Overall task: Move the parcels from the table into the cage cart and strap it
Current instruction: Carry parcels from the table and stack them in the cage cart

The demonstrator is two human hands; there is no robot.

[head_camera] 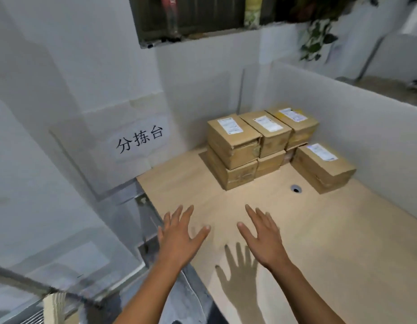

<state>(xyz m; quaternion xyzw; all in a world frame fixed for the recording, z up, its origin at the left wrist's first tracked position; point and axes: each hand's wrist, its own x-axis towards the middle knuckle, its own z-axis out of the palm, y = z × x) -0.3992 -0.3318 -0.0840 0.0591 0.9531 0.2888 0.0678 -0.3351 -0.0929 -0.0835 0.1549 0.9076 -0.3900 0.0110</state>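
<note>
Several brown cardboard parcels with white labels stand in the far corner of the light wooden table (319,242). Most form a two-layer stack (261,146) against the back wall. One lone parcel (323,166) lies to the right of the stack, beside the right partition. My left hand (179,235) and my right hand (263,237) hover over the near part of the table with fingers spread, holding nothing, well short of the parcels. At the bottom left, a metal rail and grid (27,307), possibly the cage cart, are partly visible and blurred.
White partition walls (354,141) close the table at the back and right. A paper sign with black characters (139,139) hangs on the left wall. A round cable hole (296,189) sits in the tabletop before the parcels. A gap (146,220) runs along the table's left edge.
</note>
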